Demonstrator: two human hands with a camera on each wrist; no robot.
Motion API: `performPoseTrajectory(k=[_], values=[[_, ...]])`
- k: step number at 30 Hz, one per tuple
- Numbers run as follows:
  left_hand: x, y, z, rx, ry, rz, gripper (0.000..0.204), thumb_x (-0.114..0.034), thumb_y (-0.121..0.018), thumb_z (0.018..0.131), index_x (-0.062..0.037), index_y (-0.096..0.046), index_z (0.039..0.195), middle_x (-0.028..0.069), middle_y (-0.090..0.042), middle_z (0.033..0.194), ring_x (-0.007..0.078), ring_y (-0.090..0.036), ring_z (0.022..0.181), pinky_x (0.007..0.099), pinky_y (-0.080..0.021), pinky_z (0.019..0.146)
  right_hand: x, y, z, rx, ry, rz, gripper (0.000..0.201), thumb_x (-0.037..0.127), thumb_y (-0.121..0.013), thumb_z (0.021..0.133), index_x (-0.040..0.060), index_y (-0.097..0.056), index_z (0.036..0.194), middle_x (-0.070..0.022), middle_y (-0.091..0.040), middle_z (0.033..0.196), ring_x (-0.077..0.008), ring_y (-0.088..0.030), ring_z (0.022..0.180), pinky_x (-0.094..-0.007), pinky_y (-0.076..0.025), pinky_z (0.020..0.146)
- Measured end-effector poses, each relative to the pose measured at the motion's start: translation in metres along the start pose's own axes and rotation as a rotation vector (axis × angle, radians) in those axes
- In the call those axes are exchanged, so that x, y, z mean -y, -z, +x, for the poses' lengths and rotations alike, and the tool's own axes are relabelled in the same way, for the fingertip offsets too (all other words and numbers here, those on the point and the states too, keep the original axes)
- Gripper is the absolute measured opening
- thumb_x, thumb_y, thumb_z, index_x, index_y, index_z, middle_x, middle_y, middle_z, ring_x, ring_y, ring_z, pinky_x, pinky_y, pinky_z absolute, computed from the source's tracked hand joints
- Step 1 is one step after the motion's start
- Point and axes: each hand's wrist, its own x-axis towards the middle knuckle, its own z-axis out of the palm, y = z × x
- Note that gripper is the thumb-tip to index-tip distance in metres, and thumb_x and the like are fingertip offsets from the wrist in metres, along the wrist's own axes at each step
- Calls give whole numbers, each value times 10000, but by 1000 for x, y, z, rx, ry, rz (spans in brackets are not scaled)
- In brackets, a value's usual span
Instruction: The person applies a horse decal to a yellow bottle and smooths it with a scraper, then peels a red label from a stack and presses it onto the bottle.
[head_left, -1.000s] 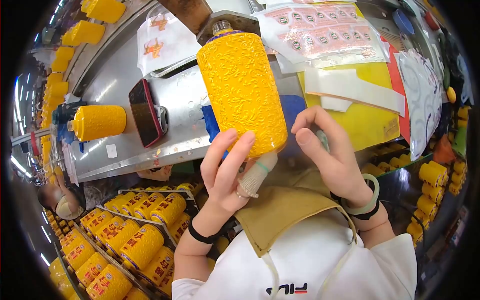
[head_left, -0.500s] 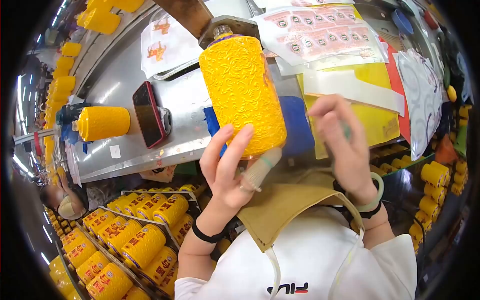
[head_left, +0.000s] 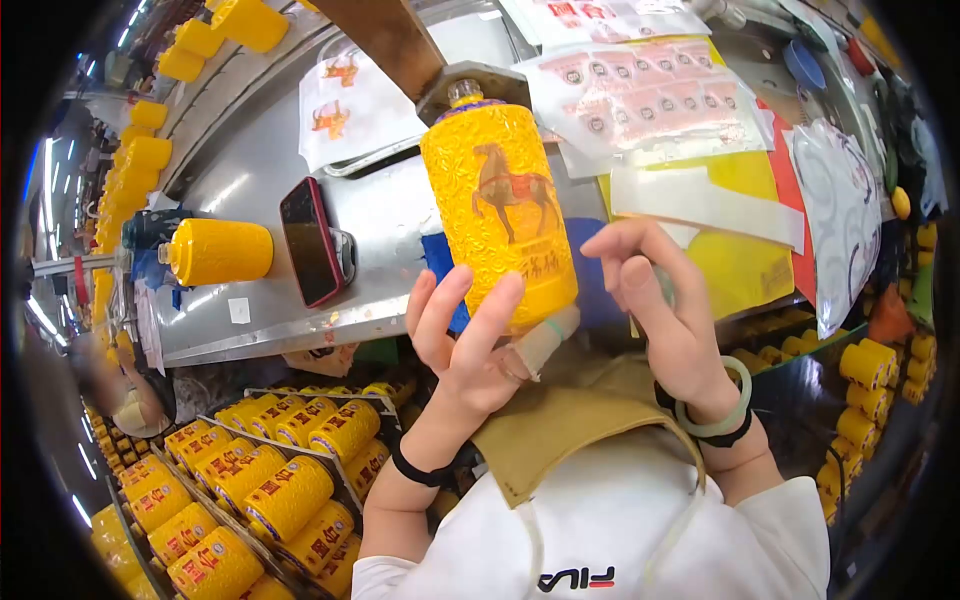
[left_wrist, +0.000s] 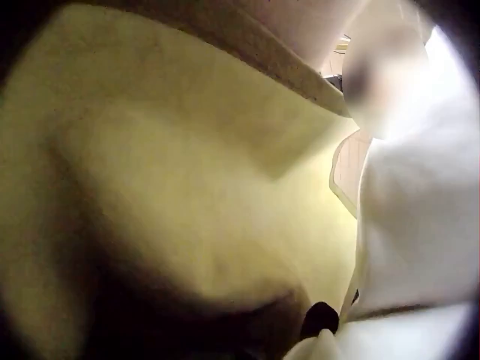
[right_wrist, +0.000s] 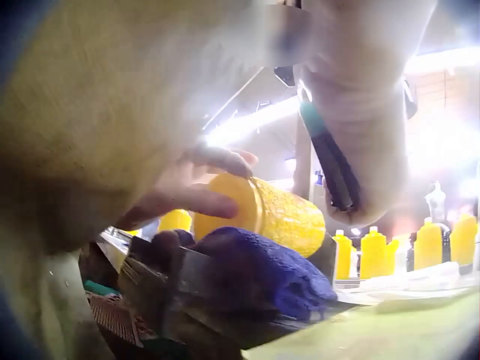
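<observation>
A yellow embossed bottle [head_left: 500, 215] lies slanted in the head view, its clear neck against a dark metal holder. On its upward side show a brown horse with a red saddle and lettering. My left hand [head_left: 470, 345] grips its base, fingers along the side, the thumb in a white cover with a green band. My right hand [head_left: 665, 315] is right of the base, apart from it, fingers bent towards the thumb. Something small and greenish shows there; whether it is held is unclear. In the right wrist view, the bottle [right_wrist: 289, 217] lies beyond a blue cloth [right_wrist: 259, 266].
Left of the bottle are a phone [head_left: 312, 240] and another yellow bottle [head_left: 220, 250]. Printed sheets [head_left: 640, 95], a yellow sheet [head_left: 740, 265] and white strips [head_left: 700, 200] lie to the right. Racks of lettered yellow bottles [head_left: 290, 490] stand at the lower left.
The bottle has turned about its length, so the horse design now faces up instead of plain embossing. My right hand moved up in a blur, then came back lower. My left hand keeps its grip.
</observation>
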Motion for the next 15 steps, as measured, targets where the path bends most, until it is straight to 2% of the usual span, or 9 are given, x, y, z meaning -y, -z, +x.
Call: performPoseTrajectory(k=[4, 6, 7, 10, 12, 13, 15], values=[[1, -13, -5, -113, -33, 56, 386, -329, -831, 824, -330, -723, 1195, 26, -562, 1312, 317, -469, 1268, 536, -432, 1077, 0, 15, 0, -73, -86, 19, 321, 312, -490, 1109, 20, -619, 1140, 16, -539, 886, -66, -450, 809, -220, -383, 743], [-10, -13, -14, -70, 217, -26, 368, -349, -810, 850, -353, -711, 1205, 6, -549, 1299, 314, -444, 1280, 533, -446, 1069, -8, 22, 1, -162, -69, 79, 373, 357, -448, 1123, 24, -614, 1140, 20, -508, 871, -66, -440, 799, -214, -373, 724], [-8, -11, -5, -37, 97, 17, 351, -355, -799, 861, -335, -712, 1201, -3, -549, 1299, 313, -431, 1292, 535, -450, 1067, -3, 20, 2, -147, -49, 57, 417, 394, -420, 1128, 22, -606, 1158, 15, -494, 876, -78, -445, 805, -222, -386, 730], [-4, -10, 1, -35, -24, 47, 265, -334, -769, 880, -236, -706, 1119, -26, -574, 1295, 320, -438, 1282, 545, -454, 1071, -1, 14, 2, -66, 23, 71, 426, 401, -414, 1128, 19, -598, 1174, 1, -512, 904, -86, -460, 820, -232, -406, 748], [1, -8, -5, 38, -96, 65, 189, -296, -773, 861, -181, -685, 984, -17, -605, 1294, 324, -457, 1266, 547, -455, 1065, -4, 14, 1, -48, 10, 69, 441, 412, -410, 1127, 14, -592, 1184, -12, -531, 920, -96, -477, 831, -242, -429, 771], [1, -9, -5, 35, -96, 73, 189, -296, -773, 861, -181, -685, 984, -17, -605, 1294, 324, -457, 1266, 547, -455, 1065, -5, 14, 1, -41, 5, 79, 445, 416, -411, 1125, 14, -592, 1184, -15, -539, 927, -100, -488, 842, -246, -435, 771], [0, -13, -3, -32, -99, 54, 152, -260, -772, 848, -170, -652, 870, -17, -624, 1292, 330, -469, 1259, 551, -457, 1057, -8, 13, 1, -28, 4, 89, 449, 419, -413, 1124, 13, -593, 1184, -18, -547, 935, -103, -499, 853, -249, -442, 771]])
